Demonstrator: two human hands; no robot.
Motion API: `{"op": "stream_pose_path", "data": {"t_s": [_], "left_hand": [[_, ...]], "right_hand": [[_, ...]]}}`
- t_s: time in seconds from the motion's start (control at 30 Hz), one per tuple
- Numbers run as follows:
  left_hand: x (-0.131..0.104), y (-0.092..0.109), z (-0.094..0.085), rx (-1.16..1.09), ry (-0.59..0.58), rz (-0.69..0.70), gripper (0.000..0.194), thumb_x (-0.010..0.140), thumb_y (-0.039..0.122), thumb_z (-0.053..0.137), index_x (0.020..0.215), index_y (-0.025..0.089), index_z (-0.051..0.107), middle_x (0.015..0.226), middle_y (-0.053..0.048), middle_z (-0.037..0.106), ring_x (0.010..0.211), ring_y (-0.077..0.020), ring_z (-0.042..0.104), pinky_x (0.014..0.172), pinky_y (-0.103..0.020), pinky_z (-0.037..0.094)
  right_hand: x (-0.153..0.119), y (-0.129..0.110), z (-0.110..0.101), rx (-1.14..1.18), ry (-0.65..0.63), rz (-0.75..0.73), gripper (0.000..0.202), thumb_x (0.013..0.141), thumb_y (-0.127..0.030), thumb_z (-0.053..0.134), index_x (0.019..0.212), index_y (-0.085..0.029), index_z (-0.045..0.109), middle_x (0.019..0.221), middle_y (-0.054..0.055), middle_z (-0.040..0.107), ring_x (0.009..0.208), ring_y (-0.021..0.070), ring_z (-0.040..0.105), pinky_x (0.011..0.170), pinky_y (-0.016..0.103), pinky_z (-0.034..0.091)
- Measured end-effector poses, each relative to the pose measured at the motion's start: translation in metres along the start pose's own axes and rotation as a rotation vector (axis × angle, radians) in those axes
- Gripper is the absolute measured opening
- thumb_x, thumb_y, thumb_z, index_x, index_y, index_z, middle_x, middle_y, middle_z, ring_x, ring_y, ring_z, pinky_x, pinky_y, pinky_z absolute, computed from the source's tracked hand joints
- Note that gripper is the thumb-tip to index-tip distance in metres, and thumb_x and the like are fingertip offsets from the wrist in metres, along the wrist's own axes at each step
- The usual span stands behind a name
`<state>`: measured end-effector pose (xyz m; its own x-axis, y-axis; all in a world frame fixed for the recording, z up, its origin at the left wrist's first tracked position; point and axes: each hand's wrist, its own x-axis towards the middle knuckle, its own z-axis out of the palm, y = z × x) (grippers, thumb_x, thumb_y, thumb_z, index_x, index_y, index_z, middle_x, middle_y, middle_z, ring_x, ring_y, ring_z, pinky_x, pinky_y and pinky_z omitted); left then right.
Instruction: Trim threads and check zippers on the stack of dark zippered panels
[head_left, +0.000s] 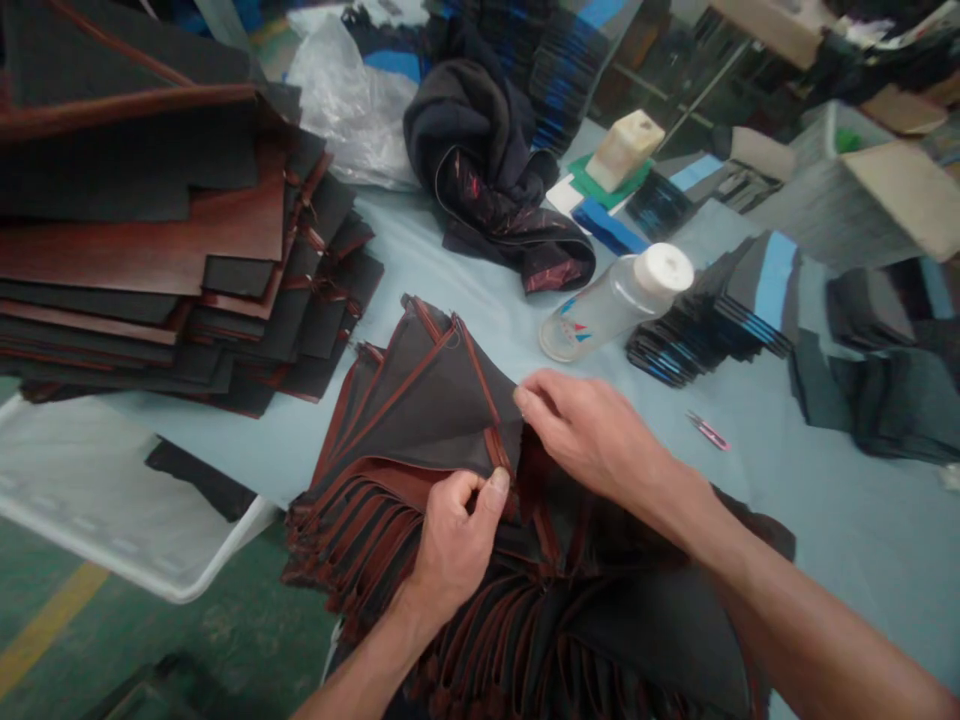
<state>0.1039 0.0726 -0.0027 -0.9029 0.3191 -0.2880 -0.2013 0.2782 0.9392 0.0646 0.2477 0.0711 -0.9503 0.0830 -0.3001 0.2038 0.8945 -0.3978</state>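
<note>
My left hand [461, 535] pinches the lower corner of a dark grey leather-like piece [431, 400] with reddish-brown strips along its seams. The fingers of my right hand [574, 420] are closed on the right edge of the same piece, a little higher up. It lies slanted over a fanned row of similar pieces [375, 520], dark on one face and brown on the other. More of this row spreads below my wrists, with a broad dark panel [660, 630] beside my right forearm.
A tall stack of brown and black pieces [150, 240] stands at left, above a white plastic bin [202, 575]. Behind my hands are a clear bottle [600, 310], a crumpled dark garment [480, 160] and a plastic bag [345, 110]. Pink thread snips [709, 430] and dark bundles [720, 310] lie at right.
</note>
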Motion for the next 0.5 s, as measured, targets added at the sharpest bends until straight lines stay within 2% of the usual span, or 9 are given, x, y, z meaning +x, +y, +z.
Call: {"op": "stream_pose_path", "data": {"t_s": [0.07,0.1,0.17,0.2,0.3,0.37,0.43,0.5], "left_hand": [[-0.001,-0.001,0.002,0.037,0.029,0.063,0.05,0.099,0.046,0.045,0.056,0.026,0.031,0.053,0.005,0.034,0.053,-0.0128,0.034,0.054,-0.031,0.027],[-0.003,0.0,0.001,0.065,0.028,0.099,0.05,0.101,0.043,0.043,0.056,0.026,0.028,0.053,0.005,0.033,0.053,-0.0128,0.034,0.054,-0.032,0.026],[-0.008,0.005,-0.006,0.135,-0.001,0.167,0.05,0.105,0.036,0.041,0.057,0.024,0.031,0.054,0.004,0.04,0.054,-0.0132,0.04,0.055,-0.031,0.03],[-0.01,0.009,-0.013,0.17,-0.027,0.199,0.048,0.105,0.033,0.043,0.059,0.023,0.038,0.056,0.003,0.047,0.057,-0.0134,0.046,0.057,-0.03,0.034],[-0.012,0.021,-0.044,0.245,-0.05,0.3,0.031,0.103,0.025,0.053,0.075,0.023,0.064,0.075,0.003,0.071,0.072,-0.0137,0.066,0.07,-0.026,0.047],[0.003,0.024,-0.067,0.275,0.065,0.316,0.022,0.103,0.027,0.056,0.087,0.025,0.071,0.084,0.003,0.077,0.079,-0.0144,0.072,0.076,-0.026,0.051],[0.033,0.019,-0.084,0.34,0.224,0.253,0.016,0.1,0.035,0.061,0.101,0.024,0.073,0.099,-0.002,0.08,0.095,-0.0208,0.075,0.089,-0.032,0.054],[0.072,0.006,-0.091,0.38,0.223,0.204,0.029,0.096,0.036,0.064,0.119,0.019,0.07,0.118,-0.01,0.078,0.11,-0.0272,0.073,0.1,-0.04,0.054]], "right_hand": [[0.035,0.002,0.013,0.123,-0.008,-0.004,0.032,0.103,-0.033,0.046,0.122,-0.018,0.067,0.11,0.011,0.08,0.097,0.0259,0.073,0.083,0.035,0.048],[0.053,0.004,0.023,0.167,-0.024,0.019,0.039,0.102,-0.031,0.048,0.135,-0.014,0.062,0.123,0.015,0.078,0.106,0.0275,0.073,0.09,0.038,0.051],[0.085,0.008,0.044,0.184,-0.025,0.024,0.056,0.096,-0.025,0.054,0.15,-0.009,0.051,0.148,0.022,0.065,0.123,0.0312,0.069,0.105,0.043,0.051],[0.097,0.01,0.054,0.19,-0.016,0.018,0.059,0.094,-0.021,0.055,0.152,-0.009,0.05,0.152,0.022,0.062,0.129,0.0319,0.066,0.109,0.044,0.05],[0.111,0.011,0.075,0.211,0.02,0.014,0.052,0.091,-0.018,0.055,0.143,-0.014,0.06,0.142,0.018,0.07,0.128,0.0322,0.067,0.112,0.046,0.05],[0.108,0.01,0.082,0.233,0.067,0.028,0.045,0.093,-0.02,0.053,0.136,-0.017,0.065,0.137,0.015,0.072,0.123,0.0302,0.068,0.111,0.046,0.05],[0.1,0.01,0.086,0.262,0.119,0.053,0.044,0.093,-0.022,0.052,0.136,-0.018,0.064,0.137,0.014,0.071,0.121,0.0276,0.068,0.111,0.045,0.049],[0.096,0.01,0.088,0.3,0.147,0.084,0.044,0.092,-0.023,0.054,0.135,-0.017,0.063,0.134,0.013,0.072,0.117,0.0255,0.068,0.108,0.043,0.05]]}}
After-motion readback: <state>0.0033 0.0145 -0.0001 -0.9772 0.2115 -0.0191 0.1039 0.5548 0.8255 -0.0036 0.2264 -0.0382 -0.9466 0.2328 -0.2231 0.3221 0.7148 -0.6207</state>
